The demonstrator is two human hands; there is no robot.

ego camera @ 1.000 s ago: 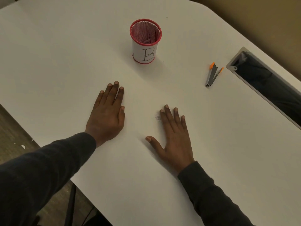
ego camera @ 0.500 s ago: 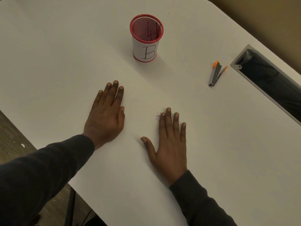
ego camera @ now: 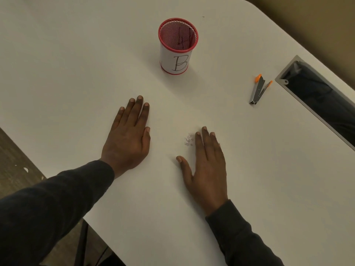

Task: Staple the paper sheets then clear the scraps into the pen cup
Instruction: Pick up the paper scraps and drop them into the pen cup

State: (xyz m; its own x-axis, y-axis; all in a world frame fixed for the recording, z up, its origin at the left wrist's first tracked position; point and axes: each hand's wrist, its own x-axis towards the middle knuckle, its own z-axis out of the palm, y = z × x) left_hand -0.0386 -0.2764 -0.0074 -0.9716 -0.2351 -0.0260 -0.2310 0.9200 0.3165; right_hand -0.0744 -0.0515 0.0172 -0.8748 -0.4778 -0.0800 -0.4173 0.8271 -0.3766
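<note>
Both hands (ego camera: 127, 139) flat, fingers extended

Red mesh pen cup (ego camera: 178, 47), orange-tipped stapler (ego camera: 258, 91)

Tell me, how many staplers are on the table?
1. The stapler lies on the table, right of the pen cup, beyond the right hand. No other shows.

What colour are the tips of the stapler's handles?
Orange, on the grey metal stapler; the head view shows it clearly.
</note>
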